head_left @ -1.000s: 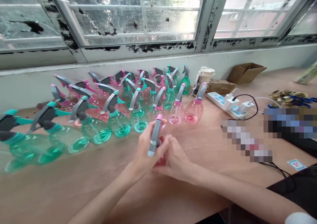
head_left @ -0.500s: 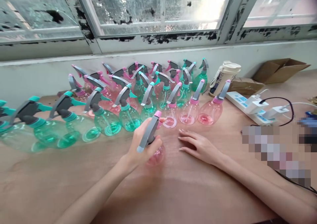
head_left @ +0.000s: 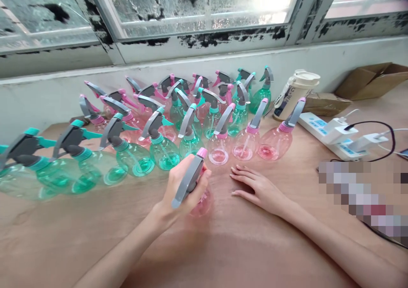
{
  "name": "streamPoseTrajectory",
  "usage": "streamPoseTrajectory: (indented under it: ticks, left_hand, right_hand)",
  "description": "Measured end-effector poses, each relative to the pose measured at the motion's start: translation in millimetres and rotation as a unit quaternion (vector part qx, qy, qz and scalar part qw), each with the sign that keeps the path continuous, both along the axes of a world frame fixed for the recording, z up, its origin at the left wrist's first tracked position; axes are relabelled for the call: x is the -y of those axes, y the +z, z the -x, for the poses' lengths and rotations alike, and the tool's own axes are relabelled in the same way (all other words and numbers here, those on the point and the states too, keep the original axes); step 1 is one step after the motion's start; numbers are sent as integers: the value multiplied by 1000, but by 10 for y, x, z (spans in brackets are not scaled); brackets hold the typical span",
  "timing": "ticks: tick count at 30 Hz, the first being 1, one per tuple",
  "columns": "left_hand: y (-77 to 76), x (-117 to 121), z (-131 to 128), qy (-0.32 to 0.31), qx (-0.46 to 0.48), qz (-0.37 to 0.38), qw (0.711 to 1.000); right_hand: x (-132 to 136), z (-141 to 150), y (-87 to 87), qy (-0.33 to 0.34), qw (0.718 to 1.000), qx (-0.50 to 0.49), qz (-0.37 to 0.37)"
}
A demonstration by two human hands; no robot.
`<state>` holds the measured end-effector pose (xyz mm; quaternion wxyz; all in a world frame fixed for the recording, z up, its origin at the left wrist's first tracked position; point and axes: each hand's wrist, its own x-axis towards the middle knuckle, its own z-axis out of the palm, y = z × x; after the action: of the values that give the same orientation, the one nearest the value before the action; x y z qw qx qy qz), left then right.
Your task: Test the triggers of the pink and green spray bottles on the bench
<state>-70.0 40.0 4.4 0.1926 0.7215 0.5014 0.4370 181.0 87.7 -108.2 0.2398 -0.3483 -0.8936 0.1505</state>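
Observation:
My left hand [head_left: 178,190] is wrapped round the neck of a pink spray bottle [head_left: 201,201] with a grey trigger head [head_left: 188,178], held just above the wooden table [head_left: 223,245]. My right hand [head_left: 258,188] lies flat on the table to the right of it, fingers stretched out and holding nothing. Just beyond both hands stand rows of finished spray bottles: green ones [head_left: 164,152] to the left and pink ones [head_left: 244,145] to the right.
A white lidded cup [head_left: 295,94] and a white power strip [head_left: 334,137] with plugs and a black cable sit at the right. A cardboard box [head_left: 369,80] stands at the far right. A white wall and window frame [head_left: 204,46] run behind the bottles.
My right hand has let go of the pink bottle and now rests flat on the table. My left hand keeps the bottle, shifted slightly left. The view has tilted down and to the left.

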Motion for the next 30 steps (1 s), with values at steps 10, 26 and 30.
streamPoseTrajectory:
  ticks: [10,26,30]
  left_hand:
    - [-119,25,0,-18,14,-56,998]
    - [-166,30,-11,-8,42,-38,998]
    - [-162,29,-13,-7,43,-35,998]
  right_hand:
    - [-22,-52,-16,3,999,-25,44]
    - [-28,-75,-6,8,998,-36,60]
    - [-23,-75,0,6,997,-37,64]
